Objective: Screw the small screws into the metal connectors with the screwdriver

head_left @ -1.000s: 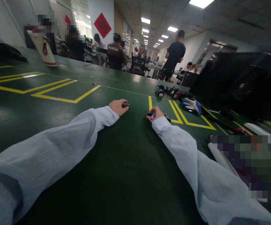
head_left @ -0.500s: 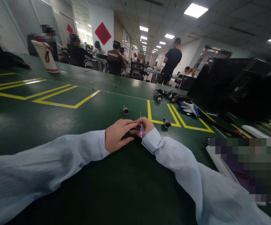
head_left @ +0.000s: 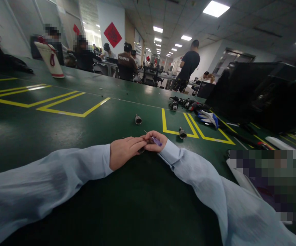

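In my right hand (head_left: 156, 138) is a small screwdriver (head_left: 157, 141) with a see-through purple handle. Its thin shaft points up and to the left, past my fingers. My left hand (head_left: 126, 150) is closed, its fingers meeting those of my right hand. Beneath those fingers the edge of a dark round metal part (head_left: 141, 150) peeks out; most of it is hidden. A metal cup-shaped fitting (head_left: 138, 119) lies on the green table (head_left: 99, 133) just beyond my hands. A second such fitting (head_left: 182, 133) is to the right, by the yellow tape.
Several dark fittings with cables (head_left: 175, 105) lie at the back right, close to a blue and white glove (head_left: 208, 118). A large black case or screen (head_left: 255, 95) stands at the right. A white paper cup (head_left: 52, 61) is at the far left. People sit and stand beyond the table.
The screwdriver has turned from nearly upright to slanting leftward. My left hand has closed, its fingers and thumb drawing in around the dark part against my right hand.
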The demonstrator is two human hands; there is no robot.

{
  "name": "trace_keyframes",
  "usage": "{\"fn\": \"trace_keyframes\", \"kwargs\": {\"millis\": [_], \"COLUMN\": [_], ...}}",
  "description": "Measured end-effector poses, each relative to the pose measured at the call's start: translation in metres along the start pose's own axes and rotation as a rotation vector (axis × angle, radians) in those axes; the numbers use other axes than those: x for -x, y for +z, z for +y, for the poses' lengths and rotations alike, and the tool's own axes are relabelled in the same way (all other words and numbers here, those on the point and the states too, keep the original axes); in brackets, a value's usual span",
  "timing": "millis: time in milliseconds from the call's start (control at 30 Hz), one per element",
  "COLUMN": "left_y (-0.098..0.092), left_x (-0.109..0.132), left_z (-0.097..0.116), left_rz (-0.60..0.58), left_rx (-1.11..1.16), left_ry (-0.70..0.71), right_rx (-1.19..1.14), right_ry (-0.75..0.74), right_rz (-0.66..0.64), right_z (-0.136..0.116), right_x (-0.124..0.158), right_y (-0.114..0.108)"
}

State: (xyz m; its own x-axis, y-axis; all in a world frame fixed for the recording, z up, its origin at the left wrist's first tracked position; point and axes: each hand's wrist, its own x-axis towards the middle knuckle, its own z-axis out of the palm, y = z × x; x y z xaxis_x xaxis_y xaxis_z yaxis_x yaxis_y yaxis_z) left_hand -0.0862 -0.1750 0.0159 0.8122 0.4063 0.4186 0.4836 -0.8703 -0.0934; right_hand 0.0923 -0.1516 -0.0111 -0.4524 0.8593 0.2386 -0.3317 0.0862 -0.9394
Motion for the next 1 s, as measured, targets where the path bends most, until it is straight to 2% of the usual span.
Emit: {"fn": "trace_keyframes", "kwargs": {"millis": [67,167,367,533,733,833,1000], "left_y": [-0.002,-0.005,-0.004,-0.001,0.002,0.002,0.005], "left_x": [-0.002,-0.005,-0.008,-0.008,-0.008,-0.005,0.001], "left_z": [0.000,0.000,-0.001,-0.006,-0.011,-0.016,-0.030], "left_rz": [0.005,0.013,0.068,0.109,0.059,0.115,0.219], "left_rx": [-0.135,-0.295,-0.425,-0.444,-0.382,-0.350,-0.159], "left_ry": [0.070,0.167,0.230,0.272,0.359,0.285,0.055], "right_rx": [-0.102,-0.188,-0.150,-0.083,0.125,0.232,0.372], "right_ry": [0.033,0.070,0.087,0.063,-0.047,-0.049,-0.033], "right_rz": [-0.008,0.047,0.237,0.442,0.551,0.563,0.503], "right_z": [-0.001,-0.002,-0.005,-0.007,-0.011,-0.013,-0.012], "right_x": [0.000,-0.001,-0.004,-0.004,0.001,0.002,0.005], "right_y": [-0.002,-0.005,-0.010,-0.010,-0.007,-0.003,0.008]}}
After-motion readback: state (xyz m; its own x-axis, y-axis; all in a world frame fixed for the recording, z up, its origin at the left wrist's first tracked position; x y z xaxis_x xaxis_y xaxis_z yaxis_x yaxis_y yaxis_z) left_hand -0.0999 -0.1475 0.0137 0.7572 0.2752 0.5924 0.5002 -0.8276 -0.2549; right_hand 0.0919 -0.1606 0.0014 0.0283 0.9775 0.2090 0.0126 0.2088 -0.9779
